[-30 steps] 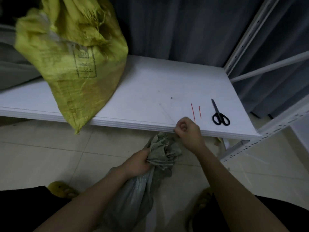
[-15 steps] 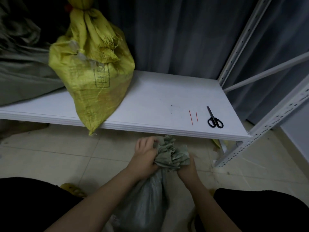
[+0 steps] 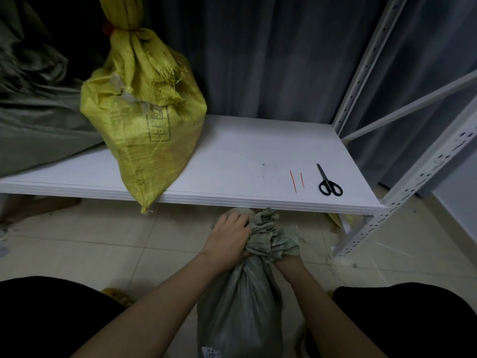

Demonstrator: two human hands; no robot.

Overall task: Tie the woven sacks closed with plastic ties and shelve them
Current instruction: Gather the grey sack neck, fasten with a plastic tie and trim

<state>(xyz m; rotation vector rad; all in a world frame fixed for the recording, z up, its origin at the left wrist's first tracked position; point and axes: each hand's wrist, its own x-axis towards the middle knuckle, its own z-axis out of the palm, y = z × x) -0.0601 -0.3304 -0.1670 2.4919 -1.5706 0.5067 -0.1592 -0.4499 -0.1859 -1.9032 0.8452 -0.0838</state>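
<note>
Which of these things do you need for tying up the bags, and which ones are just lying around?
Needed for the job:
- grey sack, neck bunched by left hand and right hand
- red ties on the white shelf
- yellow sack, already tied and shelved

Just lying about:
- black scissors
- slipper on the floor

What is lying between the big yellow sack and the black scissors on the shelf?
In the head view, two thin red plastic ties, near the black scissors; beside the yellow woven sack, bare white shelf.
</note>
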